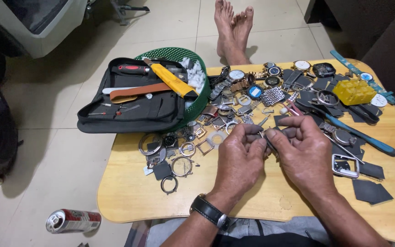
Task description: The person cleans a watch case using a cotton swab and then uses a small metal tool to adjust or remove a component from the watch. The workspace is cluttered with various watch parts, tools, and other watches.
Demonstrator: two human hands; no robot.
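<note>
Both hands meet above the middle of a low wooden table point(129, 192). My left hand point(239, 158), with a black wristwatch point(209, 211) on its wrist, pinches a small dark watch part point(256, 130) between thumb and fingers. My right hand point(305, 148) grips a thin metal tool point(267, 141) whose tip touches that part. Around the hands lie several watch cases, bezels and rings point(181, 165), watch faces point(236, 74) and metal bracelets point(273, 96).
An open black tool pouch point(133, 98) with a yellow knife point(172, 80) rests over a green basket point(197, 59) at the table's left. A yellow block point(354, 91), blue-handled tool point(366, 137) and dark pads point(371, 191) lie right. A can point(73, 221) lies on the floor; bare feet point(232, 27) beyond.
</note>
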